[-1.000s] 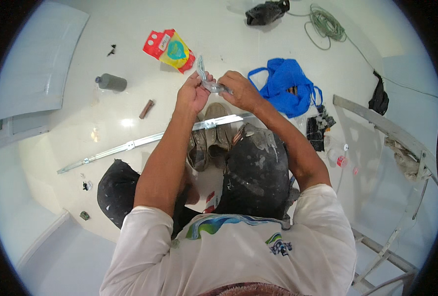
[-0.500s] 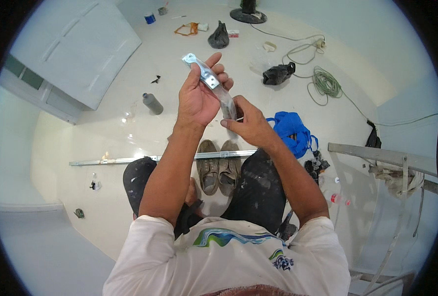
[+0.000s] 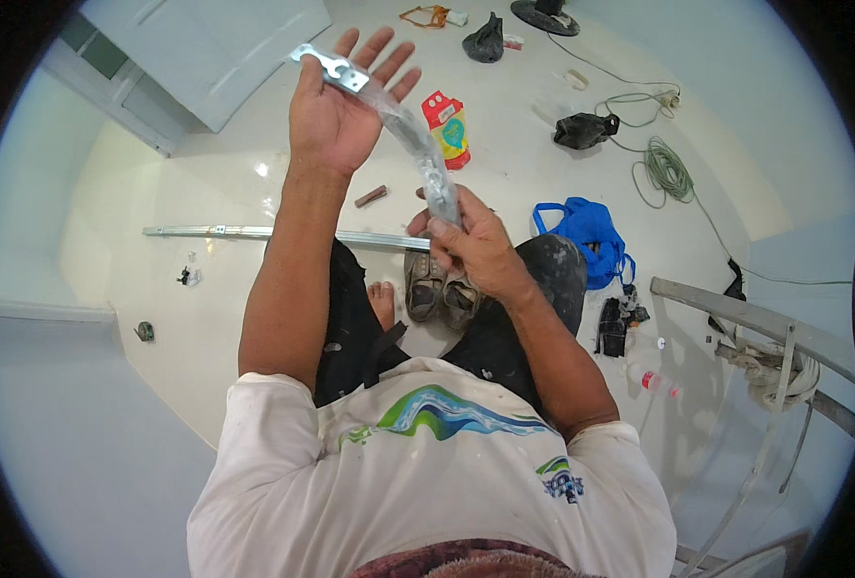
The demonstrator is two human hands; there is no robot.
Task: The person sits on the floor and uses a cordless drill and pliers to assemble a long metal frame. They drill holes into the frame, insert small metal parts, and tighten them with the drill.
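Note:
A silvery metal bracket (image 3: 343, 73) lies across my left hand (image 3: 346, 111), at the upper end of a long clear plastic bag (image 3: 406, 130). My left thumb rests against the bracket, while the other fingers are spread out beneath and beside it. Small shiny pieces show through the bag lower down. Closer to my body, my right hand (image 3: 471, 246) is closed round the bag's lower end, thumb and fingers pinching it. The bag stretches slantwise between both hands. Beneath them, a long metal rail (image 3: 240, 232) lies crosswise on the floor, partly hidden by my left forearm.
A pair of worn shoes (image 3: 427, 287) stands between my knees. Beyond the bag lie a red and yellow packet (image 3: 447, 130) and a small brown piece (image 3: 372, 197). To the right are a blue bag (image 3: 586, 239), a coiled green cable (image 3: 668, 169) and a ladder (image 3: 726, 302).
My left hand has moved up and left with the bracket, its fingers spreading. My right hand has come closer to my body, so the bag is stretched longer. The red and yellow packet has come into sight.

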